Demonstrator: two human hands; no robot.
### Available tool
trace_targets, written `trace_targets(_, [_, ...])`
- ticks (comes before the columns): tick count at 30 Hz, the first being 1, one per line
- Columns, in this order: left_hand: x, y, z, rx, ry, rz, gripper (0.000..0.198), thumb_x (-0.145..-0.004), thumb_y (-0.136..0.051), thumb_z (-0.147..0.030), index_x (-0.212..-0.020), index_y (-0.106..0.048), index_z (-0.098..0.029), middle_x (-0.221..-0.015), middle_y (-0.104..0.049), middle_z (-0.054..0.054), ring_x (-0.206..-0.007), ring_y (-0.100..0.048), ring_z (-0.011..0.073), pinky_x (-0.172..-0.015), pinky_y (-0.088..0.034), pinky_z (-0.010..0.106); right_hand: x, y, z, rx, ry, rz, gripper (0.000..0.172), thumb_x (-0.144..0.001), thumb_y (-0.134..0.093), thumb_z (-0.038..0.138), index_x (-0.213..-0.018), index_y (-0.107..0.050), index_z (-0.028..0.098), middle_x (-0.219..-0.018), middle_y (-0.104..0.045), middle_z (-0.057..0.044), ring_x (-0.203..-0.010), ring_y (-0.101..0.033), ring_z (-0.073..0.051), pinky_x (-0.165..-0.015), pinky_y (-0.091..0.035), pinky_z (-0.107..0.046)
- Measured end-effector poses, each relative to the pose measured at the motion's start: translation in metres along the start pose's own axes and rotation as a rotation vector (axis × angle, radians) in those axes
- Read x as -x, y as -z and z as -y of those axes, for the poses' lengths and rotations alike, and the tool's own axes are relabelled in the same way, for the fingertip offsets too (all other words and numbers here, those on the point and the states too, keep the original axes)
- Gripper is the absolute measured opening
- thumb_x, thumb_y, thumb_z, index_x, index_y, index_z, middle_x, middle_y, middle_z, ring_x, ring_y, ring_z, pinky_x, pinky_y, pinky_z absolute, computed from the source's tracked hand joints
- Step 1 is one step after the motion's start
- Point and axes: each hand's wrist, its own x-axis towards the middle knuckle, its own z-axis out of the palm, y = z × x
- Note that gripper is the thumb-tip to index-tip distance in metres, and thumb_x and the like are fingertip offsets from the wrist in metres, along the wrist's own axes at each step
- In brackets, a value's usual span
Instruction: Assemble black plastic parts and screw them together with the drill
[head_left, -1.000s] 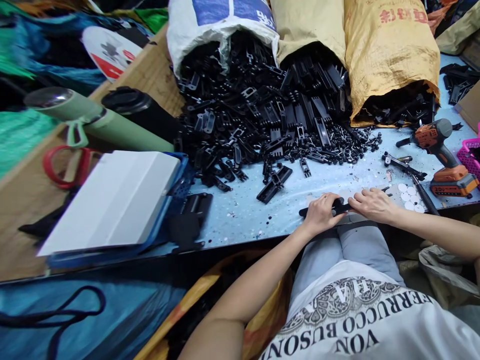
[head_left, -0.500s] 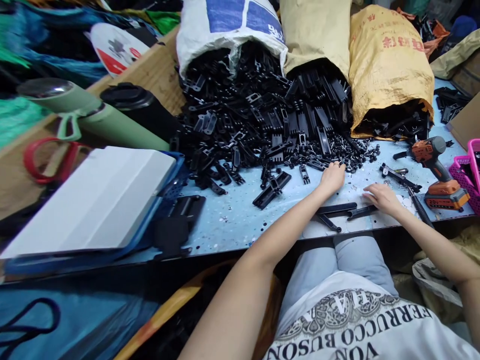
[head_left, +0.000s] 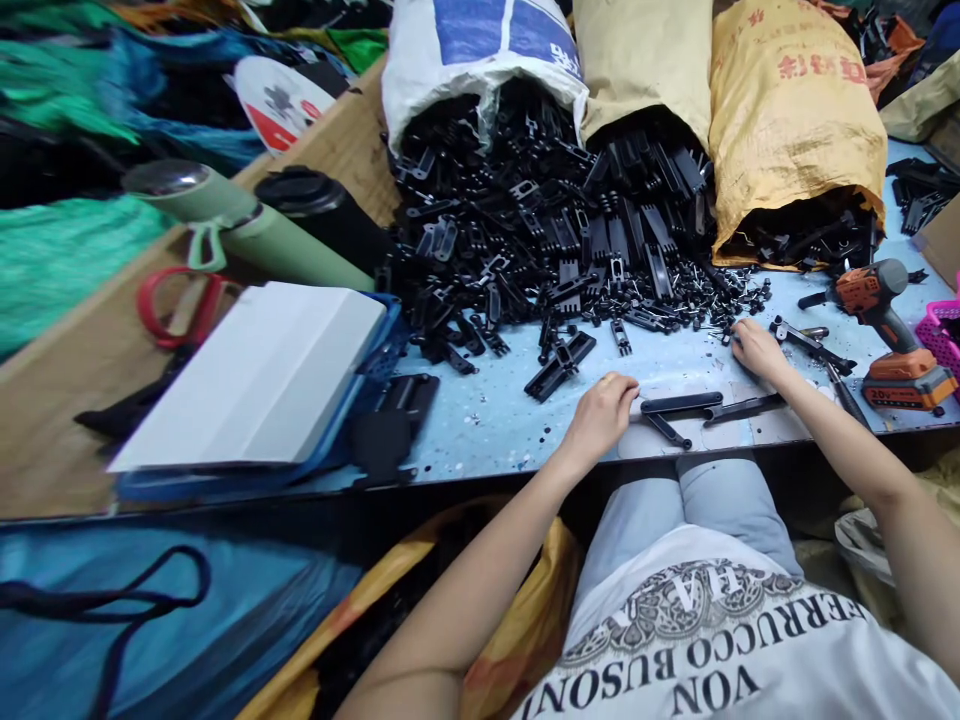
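My left hand [head_left: 602, 412] rests curled on the light-blue table [head_left: 487, 425], just left of a long black plastic bar [head_left: 680, 404]. What its closed fingers hold, if anything, is hidden. Two more black bars [head_left: 744, 408] lie beside the first near the table's front edge. My right hand [head_left: 757, 350] reaches farther back, its fingers bunched at the edge of a scatter of small black pieces [head_left: 724, 292]. A big heap of black plastic parts [head_left: 540, 230] spreads behind both hands.
Three sacks spill the parts: white [head_left: 480, 45], tan [head_left: 645, 60], yellow [head_left: 795, 110]. An orange drill [head_left: 881, 310], a black hand tool [head_left: 810, 342] and a pink basket [head_left: 946, 330] stand right. Left are a white board [head_left: 259, 380], green flask [head_left: 247, 235] and red scissors [head_left: 176, 300].
My left hand has drawn back from the small pieces to the left end of the bars. My right hand has moved from the bars out to the small pieces.
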Motion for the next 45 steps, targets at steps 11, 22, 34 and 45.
trace_targets(11, [0.006, -0.011, -0.017, -0.214, -0.091, 0.103, 0.024, -0.087, -0.036, -0.01, -0.086, -0.06, -0.016, -0.087, -0.058, 0.01, -0.088, -0.055, 0.0215, -0.081, -0.047, 0.035, 0.012, 0.017, 0.024, -0.249, 0.2, -0.12, 0.025, -0.088, -0.045, 0.021, -0.107, -0.058, 0.013, -0.107, -0.059, -0.013, -0.102, -0.053, -0.023, -0.088, -0.043, -0.035])
trace_targets(22, [0.029, -0.024, -0.018, 0.194, 0.401, -0.143, 0.023, -0.087, -0.042, -0.026, -0.103, -0.055, -0.016, -0.082, -0.064, 0.004, -0.075, -0.061, 0.0158, -0.071, -0.046, 0.028, 0.029, 0.007, 0.127, -0.557, 0.684, 0.067, 0.026, -0.085, -0.043, 0.012, -0.105, -0.059, 0.014, -0.104, -0.063, -0.011, -0.099, -0.058, -0.019, -0.088, -0.045, -0.034])
trace_targets(34, [0.044, -0.056, -0.059, -0.054, 0.591, 0.024, 0.039, -0.082, -0.045, -0.054, -0.077, -0.061, -0.019, -0.074, -0.067, 0.011, -0.074, -0.065, 0.0264, -0.063, -0.042, 0.033, 0.027, 0.013, 0.132, -0.577, 0.577, -0.118, 0.032, -0.095, -0.038, 0.036, -0.105, -0.061, 0.016, -0.099, -0.066, -0.011, -0.093, -0.061, -0.019, -0.085, -0.046, -0.033])
trace_targets(45, [0.017, -0.082, -0.032, 0.598, 0.647, -0.099, 0.022, -0.077, -0.055, -0.026, -0.095, -0.058, -0.014, -0.056, -0.056, -0.001, -0.053, -0.058, 0.0161, -0.052, -0.044, 0.026, 0.032, 0.02, 0.144, -0.438, 0.53, -0.143, 0.038, -0.096, -0.032, 0.039, -0.115, -0.058, 0.018, -0.117, -0.059, -0.014, -0.096, -0.061, -0.02, -0.078, -0.049, -0.03])
